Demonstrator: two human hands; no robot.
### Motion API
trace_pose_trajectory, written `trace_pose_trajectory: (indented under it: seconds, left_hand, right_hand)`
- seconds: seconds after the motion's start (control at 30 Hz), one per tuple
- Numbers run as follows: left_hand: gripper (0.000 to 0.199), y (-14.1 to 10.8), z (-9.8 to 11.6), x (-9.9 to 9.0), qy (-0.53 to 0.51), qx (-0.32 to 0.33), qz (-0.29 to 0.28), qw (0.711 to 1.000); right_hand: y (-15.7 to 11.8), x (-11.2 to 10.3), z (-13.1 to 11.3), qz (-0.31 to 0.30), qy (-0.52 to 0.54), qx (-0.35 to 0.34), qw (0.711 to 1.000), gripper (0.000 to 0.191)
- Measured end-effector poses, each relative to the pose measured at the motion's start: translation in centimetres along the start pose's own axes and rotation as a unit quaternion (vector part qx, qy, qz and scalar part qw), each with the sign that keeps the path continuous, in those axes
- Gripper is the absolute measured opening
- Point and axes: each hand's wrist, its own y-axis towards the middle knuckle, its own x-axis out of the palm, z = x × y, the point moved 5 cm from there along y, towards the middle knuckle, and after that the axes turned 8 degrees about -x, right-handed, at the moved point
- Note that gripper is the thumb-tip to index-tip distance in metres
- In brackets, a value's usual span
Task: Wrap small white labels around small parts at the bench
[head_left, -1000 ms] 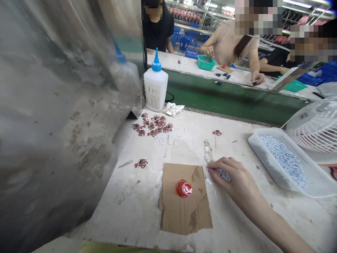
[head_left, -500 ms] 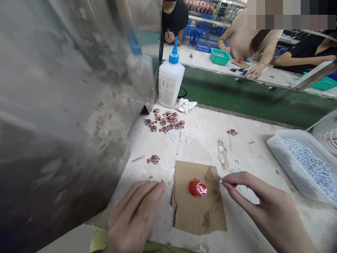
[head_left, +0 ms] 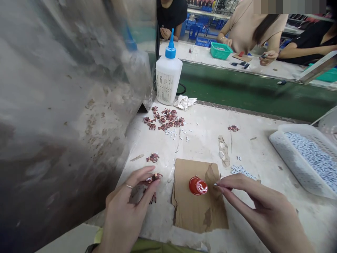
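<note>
Between the thumb and fingers of my left hand (head_left: 125,207) is a small brown figurine (head_left: 154,177) with a paler band. Another brown piece (head_left: 153,198) shows just beyond that thumb, partly hidden. My right hand (head_left: 263,207) pinches a tiny white piece (head_left: 216,184) over the right edge of a cardboard sheet (head_left: 195,218). On the cardboard sits a small red cup (head_left: 195,185) with a glossy, wet-looking top. Little white-and-blue pieces (head_left: 243,171) lie scattered beyond my right hand. One more brown figurine (head_left: 152,157) rests beyond my left hand.
A metal housing (head_left: 73,105) walls off the left side. At the back stand a white squeeze bottle (head_left: 168,75) and crumpled tissue (head_left: 185,102), near a group of brown figurines (head_left: 168,119). A white basket (head_left: 281,140) of small pieces stands right. Co-workers sit at the opposite bench (head_left: 200,52).
My left hand has turned and now shows a brown figurine in its fingers. My right hand has moved slightly left, bringing the white piece over the cardboard. The view has shifted slightly.
</note>
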Motion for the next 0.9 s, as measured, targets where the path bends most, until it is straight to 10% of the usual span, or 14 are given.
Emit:
trace_pose_trajectory:
  seconds: [0.17, 0.43, 0.9]
  left_hand:
    - [0.017, -1.0, 1.6, 0.1, -0.034, 0.043, -0.041, 0.998]
    - [0.019, -3.3, 1.3, 1.0, -0.117, -0.100, -0.017, 0.988]
    - [0.035, -3.1, 5.4, 2.9, -0.115, 0.179, -0.131, 0.968]
  right_hand:
    - [-0.1, 0.7, -0.5, -0.029, 0.006, -0.040, 0.999, 0.014]
    - [0.0, 1.2, -1.2, -0.041, -0.033, -0.100, 0.994, 0.020]
    - [-0.3, 0.8, -2.5, -0.024, 0.096, -0.029, 0.995, 0.027]
